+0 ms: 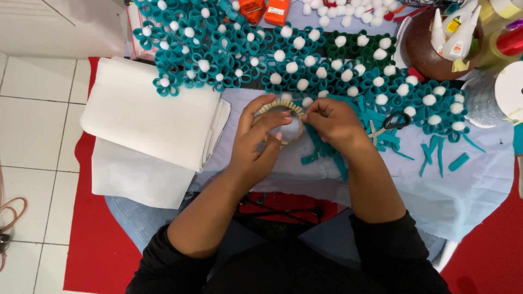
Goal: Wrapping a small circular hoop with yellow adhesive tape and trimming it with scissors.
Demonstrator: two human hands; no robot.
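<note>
My left hand grips a small pale tape ring from its left side, fingers curled over the rim. Against the ring's right edge, my right hand pinches something small; what it holds is hidden by the fingers. Both hands rest over a light blue cloth on my lap. Just beyond the hands lies a wide row of teal felt flowers with white pompom centres, some of them dark green. Teal felt strips lie right of my right hand.
A folded stack of white sheets lies to the left. Scissors rest among the strips. A brown bowl with glue bottles stands at the back right, beside tape rolls. Loose white pompoms and orange boxes lie behind. Red mat covers white tiles.
</note>
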